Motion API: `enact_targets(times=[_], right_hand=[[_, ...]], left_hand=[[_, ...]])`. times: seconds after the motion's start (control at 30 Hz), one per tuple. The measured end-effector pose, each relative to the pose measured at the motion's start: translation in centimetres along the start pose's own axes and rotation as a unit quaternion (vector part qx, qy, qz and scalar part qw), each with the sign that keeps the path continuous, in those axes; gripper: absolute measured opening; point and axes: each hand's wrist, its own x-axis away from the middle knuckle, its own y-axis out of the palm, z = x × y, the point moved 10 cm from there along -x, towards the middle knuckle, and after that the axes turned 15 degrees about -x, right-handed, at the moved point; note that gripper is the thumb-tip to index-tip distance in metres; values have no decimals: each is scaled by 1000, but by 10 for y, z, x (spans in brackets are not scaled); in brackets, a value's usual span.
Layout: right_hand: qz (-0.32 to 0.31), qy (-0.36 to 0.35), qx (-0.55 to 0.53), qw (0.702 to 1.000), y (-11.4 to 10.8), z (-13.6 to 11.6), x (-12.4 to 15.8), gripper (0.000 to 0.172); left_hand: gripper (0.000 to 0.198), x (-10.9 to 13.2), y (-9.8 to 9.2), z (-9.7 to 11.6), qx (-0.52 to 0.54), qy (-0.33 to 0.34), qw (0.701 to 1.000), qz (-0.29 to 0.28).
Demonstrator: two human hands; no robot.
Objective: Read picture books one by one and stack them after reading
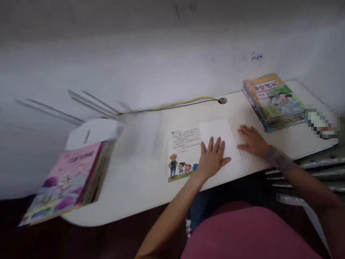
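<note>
An open book or booklet lies on the white desk. Its left page has lines of print and a cartoon of several figures, while its right page looks blank white. My left hand rests palm down across the middle of the pages, fingers stretched and holding nothing. Just right of the blank page, my right hand lies on the desk with its fingers spread, and it wears a band on the wrist. The lower part of the printed page is partly covered by my left hand and forearm.
A stack of books sits at the back right, beside a pixelated object. Another book stack with a pink cover is at the desk's left end. A yellow cable runs along the wall to a desk hole.
</note>
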Motion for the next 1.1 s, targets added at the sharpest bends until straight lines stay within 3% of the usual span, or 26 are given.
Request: enact_targets(times=[0.23, 1.1], right_hand=[[13, -13, 3, 1000, 1, 1, 1, 78], [17, -10, -6, 1000, 2, 4, 0, 79]], left_hand=[[69, -1, 3, 4, 21, 7, 1000, 12], [66, -15, 2, 11, 55, 20, 998, -27]])
